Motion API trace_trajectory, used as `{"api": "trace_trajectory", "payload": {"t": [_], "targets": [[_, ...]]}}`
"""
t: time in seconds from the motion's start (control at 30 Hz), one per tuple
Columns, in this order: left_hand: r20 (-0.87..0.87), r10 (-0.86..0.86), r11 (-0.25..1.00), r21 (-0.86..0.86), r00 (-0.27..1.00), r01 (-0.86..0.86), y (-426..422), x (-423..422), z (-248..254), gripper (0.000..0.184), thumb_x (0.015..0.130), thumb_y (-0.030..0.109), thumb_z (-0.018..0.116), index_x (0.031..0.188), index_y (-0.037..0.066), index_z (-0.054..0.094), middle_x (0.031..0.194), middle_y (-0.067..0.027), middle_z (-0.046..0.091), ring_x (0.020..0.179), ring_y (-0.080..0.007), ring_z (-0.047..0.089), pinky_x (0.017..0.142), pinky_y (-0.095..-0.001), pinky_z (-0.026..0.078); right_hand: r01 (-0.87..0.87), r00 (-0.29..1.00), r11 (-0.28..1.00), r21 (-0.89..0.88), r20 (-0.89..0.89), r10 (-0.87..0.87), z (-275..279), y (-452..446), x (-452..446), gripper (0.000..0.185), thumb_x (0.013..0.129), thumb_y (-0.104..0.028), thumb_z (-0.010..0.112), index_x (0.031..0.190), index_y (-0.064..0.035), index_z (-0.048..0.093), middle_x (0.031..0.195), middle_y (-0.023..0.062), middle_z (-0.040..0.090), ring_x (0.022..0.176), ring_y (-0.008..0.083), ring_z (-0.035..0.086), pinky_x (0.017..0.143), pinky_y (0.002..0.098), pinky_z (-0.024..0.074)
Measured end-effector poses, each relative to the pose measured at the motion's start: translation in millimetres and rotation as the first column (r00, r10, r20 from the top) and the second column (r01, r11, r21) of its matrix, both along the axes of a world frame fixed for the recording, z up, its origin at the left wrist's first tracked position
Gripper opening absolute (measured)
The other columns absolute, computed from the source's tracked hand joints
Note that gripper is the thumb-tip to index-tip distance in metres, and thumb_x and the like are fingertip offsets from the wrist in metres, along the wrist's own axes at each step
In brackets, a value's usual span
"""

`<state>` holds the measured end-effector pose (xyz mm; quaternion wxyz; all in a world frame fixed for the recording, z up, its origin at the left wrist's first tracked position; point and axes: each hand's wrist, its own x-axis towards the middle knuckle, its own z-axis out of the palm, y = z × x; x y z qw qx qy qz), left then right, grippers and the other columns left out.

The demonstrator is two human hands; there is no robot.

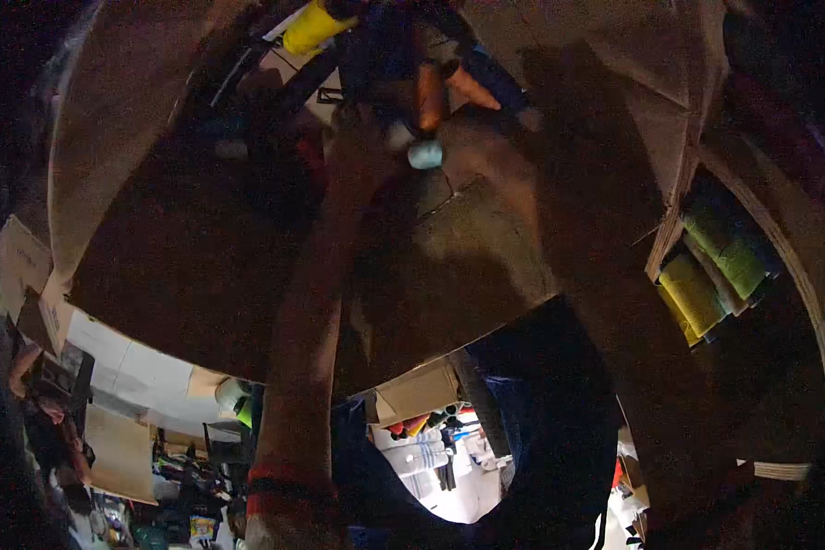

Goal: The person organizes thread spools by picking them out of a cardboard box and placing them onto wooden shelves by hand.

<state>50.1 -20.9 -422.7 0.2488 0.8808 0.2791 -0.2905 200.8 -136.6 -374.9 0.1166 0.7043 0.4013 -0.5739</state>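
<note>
Spool (425, 155), pale | between left hand (365, 139), right hand (488, 151) | grips: can't tell | cardboard edge (449, 345) apart

The pale floor (137, 359) beyond is unevenly lit.

I have one view, worn on the person's head, facing forward and steeply down into a cardboard box (119, 110). The wide lens bends the box's edges into curves and falls to black at the sides. The left hand (365, 137) and right hand (490, 154) sit toward the top of my view; dark blue clothing (555, 394) fills part of the bottom. It's dim, so the camera's nearness is hard to judge.
</note>
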Motion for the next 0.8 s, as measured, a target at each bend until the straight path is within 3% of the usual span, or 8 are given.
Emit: {"api": "trace_trajectory", "payload": {"t": [0.2,0.33,0.4,0.47,0.53,0.57,0.67,0.8], "targets": [[-0.158,0.455,0.839,-0.254,0.876,-0.481,28.7,-3.7,44.0,0.107,0.059,0.05,0.076,0.132,-0.007,0.021,0.13,-0.0267,0.037,0.12,-0.0358,0.041,0.096,-0.045,0.038,0.228,0.974,0.97,0.082,-0.009,-0.228,-17.8,8.3,46.9,0.056,0.064,-0.031,0.075,0.109,-0.0023,0.055,0.099,0.0157,0.061,0.09,0.0273,0.06,0.081,0.0389,0.0462],[-0.31,0.711,0.351,-0.621,0.631,-0.701,45.6,-22.4,91.8,0.105,0.059,0.041,0.078,0.132,-0.006,0.02,0.122,-0.0233,0.046,0.111,-0.0297,0.05,0.095,-0.0405,0.04,0.563,0.825,0.814,0.144,-0.049,-0.562,-38.4,28.1,34.4,0.062,0.06,-0.034,0.078,0.108,-0.0025,0.055,0.1,0.0158,0.061,0.091,0.0277,0.06,0.082,0.0394,0.046],[-0.383,0.701,0.187,-0.716,0.601,-0.673,44.5,-34.9,91.9,0.104,0.057,0.037,0.079,0.132,-0.005,0.021,0.117,-0.0213,0.051,0.107,-0.0277,0.053,0.094,-0.039,0.041,0.472,0.85,0.834,0.284,0.102,-0.516,-57.3,38.0,16.4,0.063,0.062,-0.033,0.077,0.111,-0.0017,0.053,0.102,0.0177,0.06,0.093,0.0289,0.059,0.081,0.0387,0.0459],[-0.381,0.719,0.171,-0.713,0.581,-0.68,35.2,-48.8,97.4,0.097,0.057,0.032,0.081,0.13,-0.003,0.026,0.114,-0.0184,0.054,0.105,-0.026,0.054,0.093,-0.0383,0.041,0.36,0.847,0.852,0.381,0.25,-0.47,-73.3,36.2,-9.4,0.064,0.064,-0.032,0.076,0.113,-0.0008,0.051,0.103,0.0196,0.059,0.095,0.03,0.059,0.081,0.038,0.0459],[-0.302,0.779,0.248,-0.656,0.549,-0.713,31.9,-42.3,120.9,0.086,0.057,0.026,0.082,0.126,0.0,0.037,0.113,-0.0144,0.054,0.105,-0.0244,0.052,0.094,-0.038,0.039,0.373,0.848,0.887,0.274,0.288,-0.445,-69.7,40.0,-20.9,0.059,0.065,-0.022,0.075,0.114,-0.0009,0.05,0.106,0.0161,0.058,0.096,0.0269,0.058,0.081,0.0367,0.0464],[-0.221,0.775,0.248,-0.756,0.593,-0.605,27.0,-42.8,114.4,0.082,0.056,0.021,0.082,0.123,0.001,0.04,0.11,-0.0128,0.056,0.102,-0.0233,0.054,0.093,-0.037,0.041,0.373,0.845,0.888,0.269,0.297,-0.445,-67.9,43.9,-23.4,0.058,0.065,-0.021,0.075,0.114,-0.0011,0.05,0.106,0.0156,0.058,0.096,0.0267,0.058,0.081,0.0367,0.0464],[0.111,0.807,0.468,-0.72,0.58,-0.512,34.5,-17.0,154.3,0.077,0.055,0.015,0.082,0.12,0.002,0.042,0.11,-0.0108,0.057,0.1,-0.0217,0.055,0.092,-0.0355,0.042,0.461,0.804,0.804,0.376,0.207,-0.557,-46.4,39.6,-24.2,0.057,0.065,-0.019,0.074,0.114,-0.0019,0.05,0.106,0.014,0.058,0.097,0.0262,0.058,0.081,0.0366,0.0465],[0.056,0.88,0.291,-0.848,0.472,-0.442,34.5,3.7,174.0,0.1,0.048,0.021,0.082,0.128,-0.002,0.027,0.115,-0.0198,0.05,0.106,-0.0316,0.051,0.093,-0.0399,0.04,0.685,0.673,0.584,0.437,-0.07,-0.737,20.3,45.7,0.4,0.056,0.064,-0.016,0.074,0.113,-0.0028,0.05,0.106,0.0118,0.057,0.097,0.0254,0.057,0.082,0.0365,0.0467]]}}
